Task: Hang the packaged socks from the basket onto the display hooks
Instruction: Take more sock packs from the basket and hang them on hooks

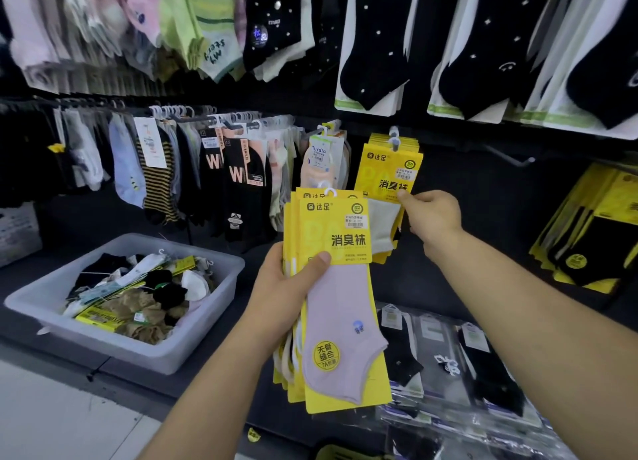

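Observation:
My left hand (286,287) grips a stack of yellow-carded sock packs (340,304), a pale pink sock on the front one, upright before the rack. My right hand (429,219) pinches the lower edge of a yellow pack (388,175) hanging on a display hook (393,137), just right of the held stack. The pale plastic basket (221,287) sits lower left on the dark shelf, holding several loose sock packs (138,290).
Rows of hanging socks fill the wall left and above. An empty hook (511,157) juts out right of the yellow packs. More yellow packs (593,232) hang at far right. Black socks in clear packets (448,359) lie on the shelf below my right arm.

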